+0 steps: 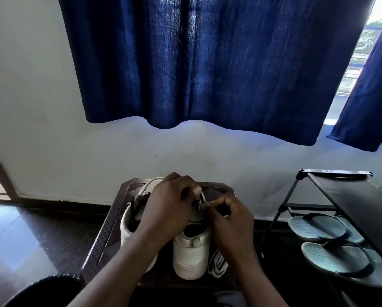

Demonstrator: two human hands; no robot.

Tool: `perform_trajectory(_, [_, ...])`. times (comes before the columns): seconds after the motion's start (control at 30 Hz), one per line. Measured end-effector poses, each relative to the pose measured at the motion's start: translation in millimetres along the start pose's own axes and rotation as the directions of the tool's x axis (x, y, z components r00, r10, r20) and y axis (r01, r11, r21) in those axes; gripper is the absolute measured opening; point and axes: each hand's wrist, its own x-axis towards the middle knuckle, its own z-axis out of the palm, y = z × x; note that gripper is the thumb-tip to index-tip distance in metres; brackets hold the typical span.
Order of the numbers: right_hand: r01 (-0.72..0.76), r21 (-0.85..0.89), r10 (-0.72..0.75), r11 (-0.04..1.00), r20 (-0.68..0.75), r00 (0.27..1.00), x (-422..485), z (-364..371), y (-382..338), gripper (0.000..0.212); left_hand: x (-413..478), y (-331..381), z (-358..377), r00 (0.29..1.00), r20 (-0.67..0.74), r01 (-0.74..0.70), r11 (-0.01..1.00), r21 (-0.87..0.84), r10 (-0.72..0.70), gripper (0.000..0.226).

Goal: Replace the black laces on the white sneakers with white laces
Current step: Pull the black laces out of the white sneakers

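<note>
Dark table [110,218], blue curtain [207,63] — a held sneaker [192,251].
Left hand [170,209] grips it, right hand [232,220] pinches its lace [203,201]; white laces [217,262] lie below the pinch.

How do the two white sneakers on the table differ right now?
The left sneaker is in neither hand, its black lace slack over the opening; the right sneaker is held at the top by the left hand while the right hand pinches its lace. The left sneaker is half hidden behind the forearm; the right sneaker's heel shows fully. Both are white, heels towards the camera.
</note>
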Motion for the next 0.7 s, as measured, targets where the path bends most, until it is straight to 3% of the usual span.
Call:
perform_trajectory(0.07, [-0.009, 0.023, 0.009, 1.000, 0.014, 1.000, 1.7, -2.0, -0.1, 0.012, 1.8, 2.1, -2.9, 0.993, 0.016, 0.117, 0.941, -0.318, -0.118, 0.029])
perform_trajectory(0.13, [-0.024, 0.034, 0.023, 0.999, 0.023, 0.999, 2.6, -2.9, 0.7, 0.016, 3.1, 8.1, -8.5, 0.978, 0.029, 0.182, 0.773, -0.608, -0.207, 0.035])
perform_trajectory(0.17, [-0.033, 0.034, 0.032, 0.999, 0.028, 0.999, 2.3, -2.7, 1.0, 0.017, 3.8, 10.0, -12.1, 0.974, 0.037, 0.193, 0.723, -0.664, -0.225, 0.036])
perform_trajectory(0.2, [-0.035, 0.032, 0.034, 0.999, 0.031, 0.999, 1.8, -2.4, 1.0, 0.018, 5.1, 10.0, -15.5, 0.975, 0.039, 0.193, 0.738, -0.646, -0.220, 0.036])
perform_trajectory(0.23, [-0.032, 0.021, 0.032, 0.999, 0.029, 0.999, 1.2, -1.8, 1.5, 0.019, 6.8, 8.7, -19.1, 0.979, 0.045, 0.189, 0.815, -0.548, -0.197, 0.034])
perform_trajectory(0.3, [-0.018, -0.007, 0.018, 1.000, 0.017, 1.000, 0.2, -1.4, 0.8, 0.020, 7.1, 3.4, -24.8, 0.981, 0.142, 0.144, 0.987, -0.071, -0.133, 0.027])
perform_trajectory(0.33, [-0.016, -0.009, 0.016, 1.000, 0.011, 1.000, 0.4, -1.0, 0.2, 0.019, 5.5, 1.7, -26.7, 0.974, 0.186, 0.087, 0.974, 0.210, -0.127, 0.025])
perform_trajectory(0.37, [-0.017, -0.004, 0.017, 1.000, 0.010, 1.000, 0.5, -0.7, -0.8, 0.018, 4.2, 1.4, -27.9, 0.976, 0.182, 0.040, 0.923, 0.383, -0.118, 0.023])
perform_trajectory(0.43, [-0.028, 0.004, 0.027, 1.000, 0.017, 0.999, 0.9, 0.0, -2.0, 0.018, 3.2, -1.1, -27.5, 0.988, 0.130, 0.020, 0.908, 0.418, -0.082, 0.017])
perform_trajectory(0.53, [-0.022, 0.003, 0.022, 1.000, 0.031, 0.999, 0.3, -0.4, -2.2, 0.018, 2.3, -2.9, -22.1, 0.994, 0.108, -0.004, 0.977, 0.214, -0.020, 0.012])
perform_trajectory(0.6, [-0.018, 0.004, 0.018, 1.000, 0.034, 0.999, 0.0, -0.7, -1.8, 0.019, 0.9, 0.8, -18.0, 0.995, 0.084, 0.060, 0.997, -0.050, -0.056, 0.018])
perform_trajectory(0.67, [-0.032, 0.037, 0.030, 0.999, 0.036, 0.999, 0.5, -0.9, -0.7, 0.021, -0.4, 12.4, -20.7, 0.978, 0.123, 0.204, 0.865, -0.458, -0.166, 0.024])
perform_trajectory(0.7, [-0.036, 0.050, 0.034, 0.998, 0.040, 0.999, 0.5, -1.1, -0.4, 0.020, 0.5, 17.1, -23.8, 0.970, 0.149, 0.242, 0.783, -0.573, -0.191, 0.025])
